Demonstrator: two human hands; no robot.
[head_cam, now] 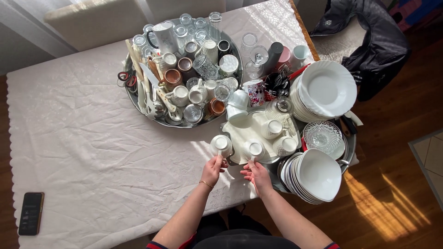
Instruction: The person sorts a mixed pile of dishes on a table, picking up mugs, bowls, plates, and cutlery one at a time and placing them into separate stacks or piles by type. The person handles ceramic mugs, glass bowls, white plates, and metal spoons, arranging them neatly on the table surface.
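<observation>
A table under a white embossed tablecloth fills most of the view, its near edge scalloped and its left end cut off by the frame. On it sits a large round metal tray, its surface almost wholly hidden under glass tumblers, ceramic mugs and pale-handled utensils; the crowding makes single pieces hard to separate. To the right a second tray is mostly covered by a stack of white fluted deep plates, a stack of white angular bowls, a cut-glass bowl and a cream rectangular serving dish carrying small cups. A black slim phone lies flat near the table's near left edge, well apart from everything else.

The left hand has its fingertips closed on the small white ceramic cup standing just left of the cream dish. The right hand touches a second small white cup at the dish's near edge; whether those fingers grip it cannot be told.
</observation>
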